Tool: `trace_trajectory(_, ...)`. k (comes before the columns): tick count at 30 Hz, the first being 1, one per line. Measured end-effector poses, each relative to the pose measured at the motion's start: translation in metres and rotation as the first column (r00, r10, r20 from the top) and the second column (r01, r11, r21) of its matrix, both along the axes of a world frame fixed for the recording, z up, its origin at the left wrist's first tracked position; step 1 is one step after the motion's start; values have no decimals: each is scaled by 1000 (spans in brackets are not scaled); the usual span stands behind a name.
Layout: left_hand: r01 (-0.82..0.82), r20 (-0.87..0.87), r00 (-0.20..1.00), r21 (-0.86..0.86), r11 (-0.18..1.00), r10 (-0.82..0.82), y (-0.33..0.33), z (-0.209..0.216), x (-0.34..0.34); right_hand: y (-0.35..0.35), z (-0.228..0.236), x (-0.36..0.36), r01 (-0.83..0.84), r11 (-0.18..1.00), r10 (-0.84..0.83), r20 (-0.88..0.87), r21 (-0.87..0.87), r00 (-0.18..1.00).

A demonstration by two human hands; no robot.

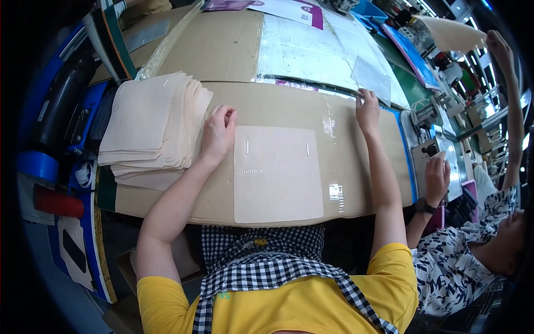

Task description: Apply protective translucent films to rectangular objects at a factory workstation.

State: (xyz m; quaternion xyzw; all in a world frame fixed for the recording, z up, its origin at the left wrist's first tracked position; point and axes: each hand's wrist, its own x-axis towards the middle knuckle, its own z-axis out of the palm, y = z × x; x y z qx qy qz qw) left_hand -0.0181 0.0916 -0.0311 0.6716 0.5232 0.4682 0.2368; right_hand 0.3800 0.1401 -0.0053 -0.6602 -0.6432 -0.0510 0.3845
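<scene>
A beige fabric-like sheet (278,183) lies flat on the cardboard-covered table in front of me, with two short white strips near its far edge and small printing on it. My left hand (220,133) hovers by its far left corner, fingers curled, and nothing shows in them. Farther right, my right hand (367,110) has its fingertips pinched at the near edge of a clear plastic sheet (371,79). To the left of my left hand rises a thick, uneven stack of similar beige sheets (139,114); one white strip shows on its top sheet.
Cardboard (222,44) and a white taped panel (300,47) cover the table's far part. At right, a co-worker's hand (438,177) is by a metal machine (431,147); their other hand (500,49) lifts a beige sheet (451,34). A black cylinder (58,106) stands left.
</scene>
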Motion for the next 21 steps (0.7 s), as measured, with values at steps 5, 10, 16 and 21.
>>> trace_trajectory(5,-49,47,998,120,992,43,-5,9,6,65,-33,133,377,916,-367,671,140,644)
trace_trajectory(10,-61,7,998,269,961,62,-8,15,-6,88,-22,137,423,811,-192,497,-405,846)
trace_trajectory(16,21,-9,1000,325,945,-19,-6,15,12,58,27,139,425,901,-424,365,82,829)
trace_trajectory(21,-30,48,999,408,912,12,-14,33,7,-36,100,61,237,944,-53,-601,230,797)
